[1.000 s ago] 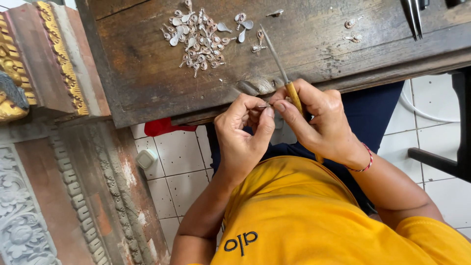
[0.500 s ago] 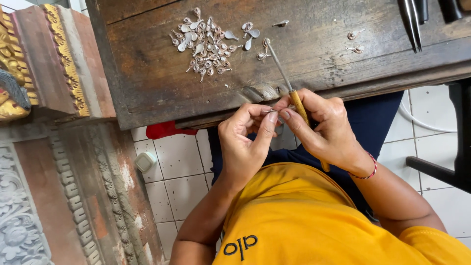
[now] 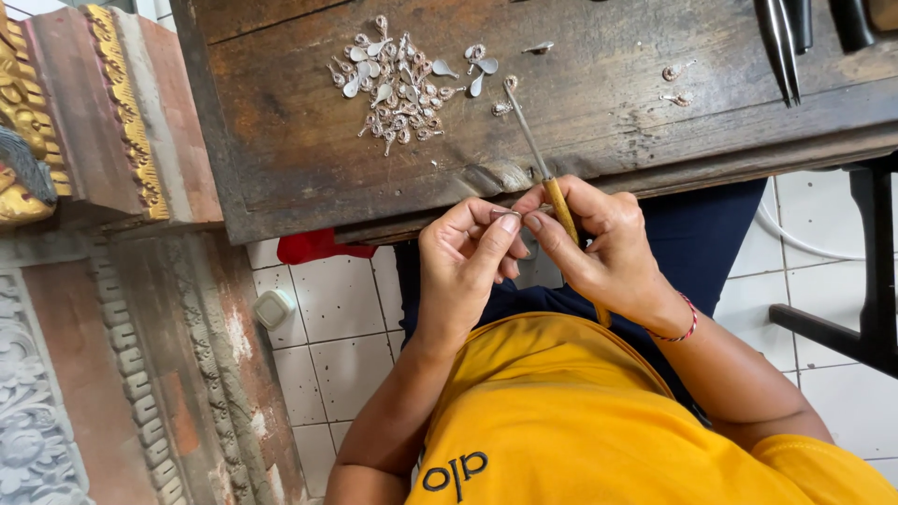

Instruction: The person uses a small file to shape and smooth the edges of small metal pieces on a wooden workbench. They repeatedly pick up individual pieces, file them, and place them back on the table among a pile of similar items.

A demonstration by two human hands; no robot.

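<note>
Nearest, just before the worktop (image 3: pixel 281 140) edge, the left hand (image 3: pixel 463 266) pinches a tiny silver piece (image 3: pixel 500 214) between closed fingers, steadying it. The right hand (image 3: pixel 603 252) is closed around a wooden-handled tool (image 3: pixel 547 178), its tip resting on the worktop for support. Farther in lies a pile of silver pieces (image 3: pixel 398 84).

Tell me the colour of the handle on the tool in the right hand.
The tool's handle is yellowish-brown wood; the right hand grips it, head view.

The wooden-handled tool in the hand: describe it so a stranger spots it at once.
Find the dark wooden workbench and follow its near edge to the right hand. The thin tool slants up from those fingers; unlike the dark tweezers lying at the far corner, it has a yellow-brown handle.
</note>
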